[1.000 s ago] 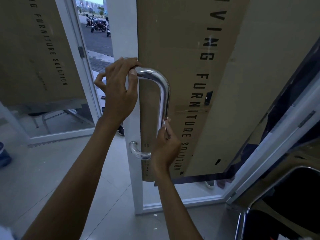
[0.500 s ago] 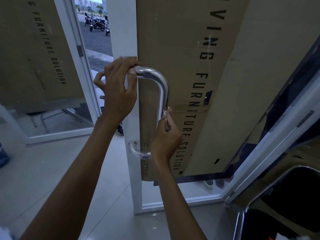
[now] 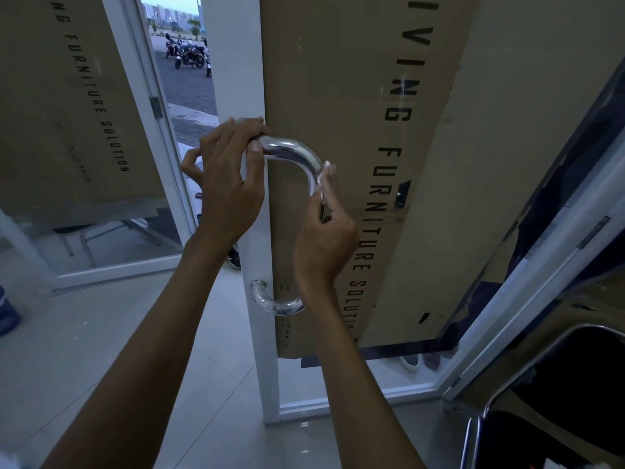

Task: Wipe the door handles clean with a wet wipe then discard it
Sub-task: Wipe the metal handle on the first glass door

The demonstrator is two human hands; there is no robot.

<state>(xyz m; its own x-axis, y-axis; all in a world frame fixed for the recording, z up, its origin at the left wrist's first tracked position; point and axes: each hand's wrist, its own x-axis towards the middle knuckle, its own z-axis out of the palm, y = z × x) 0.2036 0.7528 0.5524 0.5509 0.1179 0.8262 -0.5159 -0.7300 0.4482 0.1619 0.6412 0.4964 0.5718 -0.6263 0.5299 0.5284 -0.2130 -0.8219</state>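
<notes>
A chrome U-shaped door handle (image 3: 293, 156) is fixed to the white frame of a glass door (image 3: 236, 79). My left hand (image 3: 230, 184) grips the door edge beside the handle's upper mount, fingertips curled over the top of the bar. My right hand (image 3: 326, 225) wraps the handle's upright bar just below the upper bend, pinching a small white wet wipe (image 3: 322, 174) against the metal. Only a sliver of the wipe shows above my fingers. The lower bend of the handle (image 3: 275, 304) is bare.
Brown cardboard (image 3: 355, 96) printed with black letters covers the door glass. A second door (image 3: 67, 130) stands ajar at left, with motorbikes (image 3: 186, 55) outside. A chair with a chrome frame (image 3: 527, 418) sits at lower right. Shoes (image 3: 411, 362) lie beyond the glass.
My right hand with the wipe has slid up the handle's upright bar from its lower half to just under the top bend. My left hand stays in place.
</notes>
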